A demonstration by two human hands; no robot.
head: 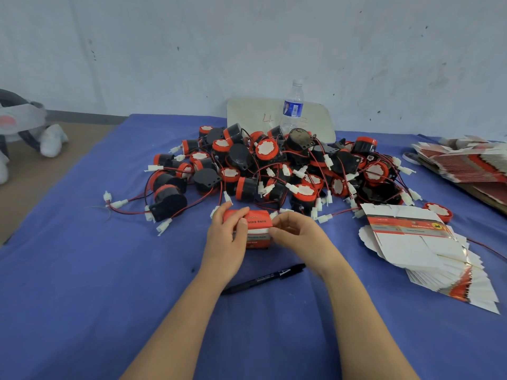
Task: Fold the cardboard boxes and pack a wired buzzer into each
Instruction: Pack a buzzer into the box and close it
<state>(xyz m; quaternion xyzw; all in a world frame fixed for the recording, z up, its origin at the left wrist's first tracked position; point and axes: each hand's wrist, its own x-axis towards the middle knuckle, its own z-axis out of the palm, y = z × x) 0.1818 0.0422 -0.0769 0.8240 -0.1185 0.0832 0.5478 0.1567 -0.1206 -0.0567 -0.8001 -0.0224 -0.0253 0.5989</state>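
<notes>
Now, starting left of your left hand [227, 237]: a loose buzzer [168, 200] lies on the blue cloth of the desk [82, 270], a squat black drum with a red rim, and its thin red and black leads end in white plugs. Your left hand has its fingers curled over the top of the box [256, 230] and the thumb across the front. The box sits between your two hands, just touching the desk. It is a small block of thin card, red with a white band and dark print. Whether a buzzer is already inside cannot be seen.

Your right hand [296, 231] pinches the box's right end with bent fingers, probably to close the end flap. Card this light could crease if you push the flap in askew. A lead left trailing could get caught in the closure.

Just beyond both hands is the pile of buzzers [266, 165], with its wires tangled together. Pulling one out could drag its neighbours along. A black pen [263, 279] lies on the near side of your hands.

Well to the right of your right hand, the flat boxes [411, 242] lie fanned out. They are glossy and could slip apart if nudged.
</notes>
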